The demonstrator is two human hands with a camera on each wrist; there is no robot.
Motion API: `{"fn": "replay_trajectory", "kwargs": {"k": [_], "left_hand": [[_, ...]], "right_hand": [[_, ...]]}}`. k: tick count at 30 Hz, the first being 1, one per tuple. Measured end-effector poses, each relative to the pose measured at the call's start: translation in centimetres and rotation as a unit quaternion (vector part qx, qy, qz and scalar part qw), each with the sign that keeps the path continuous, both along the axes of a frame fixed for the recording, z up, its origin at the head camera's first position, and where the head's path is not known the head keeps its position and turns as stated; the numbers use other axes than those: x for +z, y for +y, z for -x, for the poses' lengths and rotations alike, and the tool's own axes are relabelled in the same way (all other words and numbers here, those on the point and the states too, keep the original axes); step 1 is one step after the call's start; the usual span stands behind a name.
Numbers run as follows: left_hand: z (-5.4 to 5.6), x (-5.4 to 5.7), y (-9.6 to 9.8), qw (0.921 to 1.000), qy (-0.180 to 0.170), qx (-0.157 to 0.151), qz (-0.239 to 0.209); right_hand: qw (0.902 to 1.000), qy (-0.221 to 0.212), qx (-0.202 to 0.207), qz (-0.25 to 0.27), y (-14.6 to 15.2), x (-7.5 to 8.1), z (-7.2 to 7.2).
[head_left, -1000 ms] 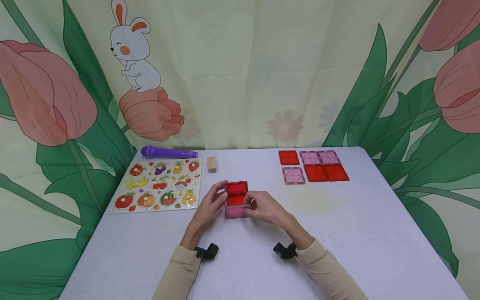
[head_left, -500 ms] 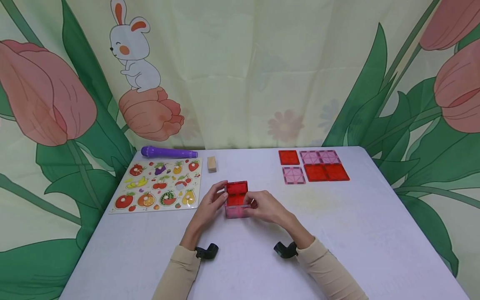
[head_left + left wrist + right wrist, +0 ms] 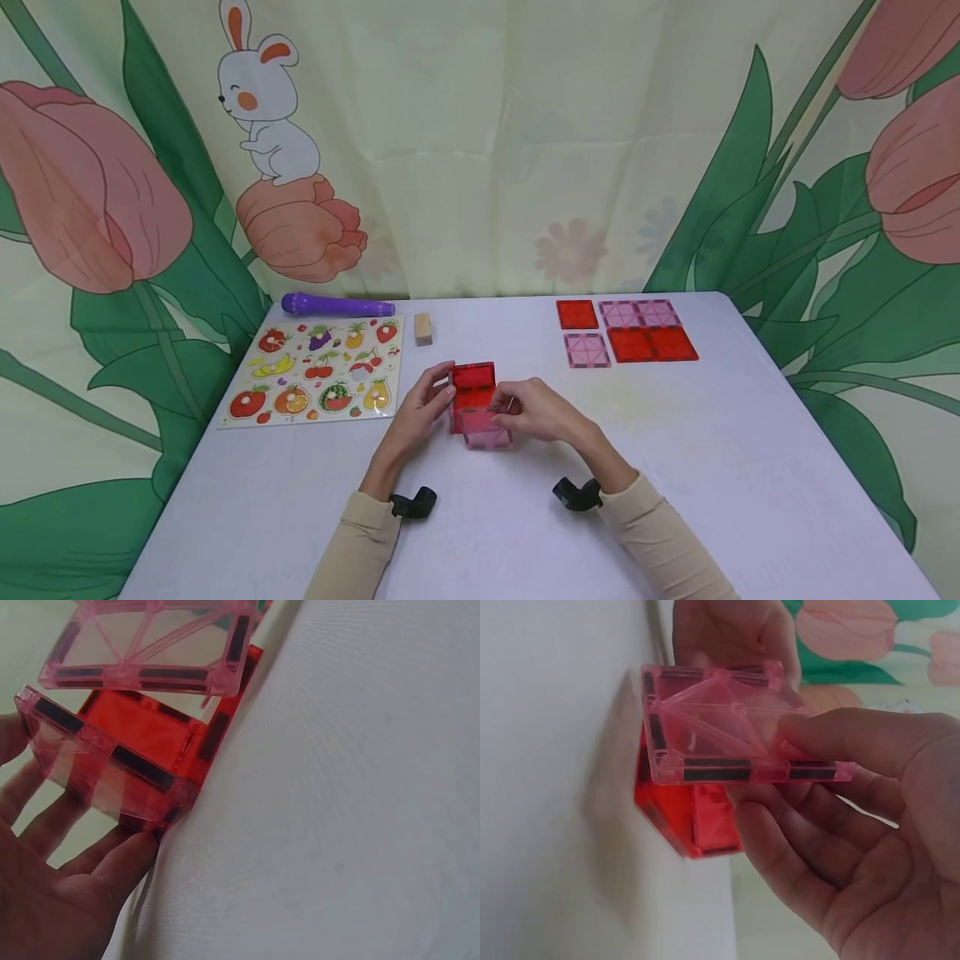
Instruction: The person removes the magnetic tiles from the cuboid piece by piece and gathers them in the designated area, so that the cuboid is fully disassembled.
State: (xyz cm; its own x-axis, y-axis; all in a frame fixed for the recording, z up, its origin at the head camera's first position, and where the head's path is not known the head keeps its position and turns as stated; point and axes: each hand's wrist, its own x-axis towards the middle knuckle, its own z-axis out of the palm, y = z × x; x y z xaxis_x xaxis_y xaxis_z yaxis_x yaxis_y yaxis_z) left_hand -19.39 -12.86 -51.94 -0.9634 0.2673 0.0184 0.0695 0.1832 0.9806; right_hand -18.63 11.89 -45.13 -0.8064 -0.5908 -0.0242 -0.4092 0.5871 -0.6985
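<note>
My right hand (image 3: 543, 410) pinches a pink see-through magnetic tile (image 3: 712, 724) between thumb and fingers. In the head view this tile sits at the near side of a small box-like build of red magnetic tiles (image 3: 474, 379). On the build's left side my left hand (image 3: 416, 410) steadies it. A second pink tile (image 3: 97, 761) stands upright there, with the left fingers and thumb around its outer face and edge. The left wrist view shows a gap between the two pink tiles, with a red tile (image 3: 139, 727) behind them.
At the back right lie loose red tiles (image 3: 577, 315) and pink tiles (image 3: 587, 351) flat on the white table (image 3: 675, 467). A fruit puzzle board (image 3: 318, 396), a purple toy microphone (image 3: 337, 306) and a small wooden block (image 3: 423, 329) are at the left.
My right hand has drawn the pink tile slightly toward me and to the right, off the front of the build. The left hand has stayed in place.
</note>
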Motion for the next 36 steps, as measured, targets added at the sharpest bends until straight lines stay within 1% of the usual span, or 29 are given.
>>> {"fn": "replay_trajectory", "kwargs": {"k": [5, 13, 19, 22, 27, 31, 34, 36], "left_hand": [[-0.1, 0.0, 0.0, 1.0000, -0.001, 0.001, -0.001], [-0.1, -0.1, 0.1, 0.9999, 0.009, 0.009, 0.003], [0.0, -0.1, 0.1, 0.9999, 0.009, 0.007, 0.002], [0.1, -0.2, 0.0, 1.0000, 0.006, 0.004, 0.000], [0.2, -0.1, 0.1, 1.0000, -0.001, 0.001, -0.004], [0.0, 0.4, 0.2, 0.9999, -0.011, 0.000, 0.002], [-0.5, 1.4, 0.4, 0.9999, -0.014, -0.004, 0.004], [-0.8, 2.1, 0.4, 0.9999, -0.010, -0.007, 0.003]], "right_hand": [[0.9998, 0.003, -0.018, 0.011, 1.3, 0.4, 0.5], [0.9961, -0.039, -0.076, 0.020, 3.8, 1.0, 1.4], [0.9932, -0.034, -0.111, 0.010, 5.9, 0.9, 2.5], [0.9900, -0.052, -0.131, 0.013, 7.1, 0.7, 3.1], [0.9824, -0.089, -0.161, 0.031, 9.0, 0.2, 3.8], [0.9791, -0.100, -0.175, 0.030, 10.5, -0.3, 4.2], [0.9784, -0.102, -0.179, 0.022, 11.5, -0.7, 4.4], [0.9779, -0.101, -0.182, 0.017, 12.1, -0.9, 4.5]]}}
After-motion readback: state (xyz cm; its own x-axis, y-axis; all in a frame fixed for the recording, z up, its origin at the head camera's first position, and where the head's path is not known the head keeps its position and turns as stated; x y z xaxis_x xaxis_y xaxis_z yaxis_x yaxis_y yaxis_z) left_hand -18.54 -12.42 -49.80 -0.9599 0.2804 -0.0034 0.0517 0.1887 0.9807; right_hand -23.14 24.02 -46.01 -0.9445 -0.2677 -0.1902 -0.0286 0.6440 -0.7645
